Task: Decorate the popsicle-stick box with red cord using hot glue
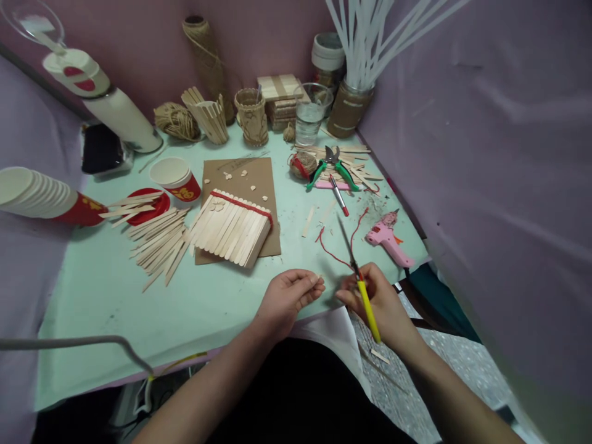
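My right hand (pixel 377 296) is closed around yellow-handled scissors (pixel 369 311), their dark blades pointing away over the table. Near the table's front edge, my left hand (pixel 291 299) is pinched, thumb against fingers; a tiny pale bit shows at the tips, too small to name. Beyond it, a box of craft sticks (pixel 231 228) with a red cord along its top edge rests on a brown cardboard sheet (pixel 272 209). Small pale wooden pieces (pixel 252 187) lie on the cardboard, and a few sit on the box. A red cord (pixel 330 251) lies beside the blades.
Loose craft sticks (pixel 160 243) and paper cups (pixel 173 176) are on the left. A pink glue gun (pixel 391 237), green-handled pruners (pixel 333 166) and a red-capped marker (pixel 339 196) lie to the right. A water cup (pixel 309 117) and twine (pixel 176 121) stand behind.
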{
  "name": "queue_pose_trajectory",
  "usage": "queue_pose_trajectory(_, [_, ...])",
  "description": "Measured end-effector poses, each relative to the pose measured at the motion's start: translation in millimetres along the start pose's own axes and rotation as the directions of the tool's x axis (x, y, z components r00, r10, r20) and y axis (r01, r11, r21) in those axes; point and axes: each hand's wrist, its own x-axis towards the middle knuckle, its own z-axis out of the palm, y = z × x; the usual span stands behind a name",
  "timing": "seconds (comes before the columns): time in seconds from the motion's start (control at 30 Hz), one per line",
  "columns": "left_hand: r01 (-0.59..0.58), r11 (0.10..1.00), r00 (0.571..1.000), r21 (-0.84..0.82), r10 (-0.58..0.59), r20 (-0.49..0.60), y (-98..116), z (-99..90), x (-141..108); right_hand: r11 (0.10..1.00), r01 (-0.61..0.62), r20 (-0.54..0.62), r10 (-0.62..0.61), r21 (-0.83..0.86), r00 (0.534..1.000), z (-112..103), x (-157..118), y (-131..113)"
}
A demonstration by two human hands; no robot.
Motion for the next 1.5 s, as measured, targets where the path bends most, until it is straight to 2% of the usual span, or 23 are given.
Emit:
queue_pose_trajectory(0.1, [0.031, 0.999, 0.999, 0.039, -0.032, 0.042, -1, -0.1, 0, 0.975, 0.005, 0.021, -0.010, 0.220, 1.000, 7, 3, -10])
queue_pose_trajectory(0.23, [0.035, 0.998, 0.998, 0.059, -0.038, 0.049, -3, -0.3, -1, 0.950, 0.057, 0.015, -0.065, 0.307, 0.998, 18, 6, -13])
queue_pose_trajectory(0.63, [0.102, 0.990, 0.990, 0.095, -0.110, 0.082, -3, -0.1, 0, 0.926, 0.171, -0.091, -0.149, 0.336, 0.985, 24, 9, 3])
queue_pose_trajectory(0.93, [0.106, 0.987, 0.989, 0.118, -0.117, 0.091, -3, -0.3, 0, 0.913, 0.153, -0.030, -0.153, 0.377, 0.988, 25, 6, 3])
queue_pose_trajectory(1.5, [0.102, 0.990, 0.992, 0.093, -0.108, 0.061, -5, 0.8, 1, 0.905, 0.184, -0.062, -0.173, 0.385, 0.983, 28, 6, 4])
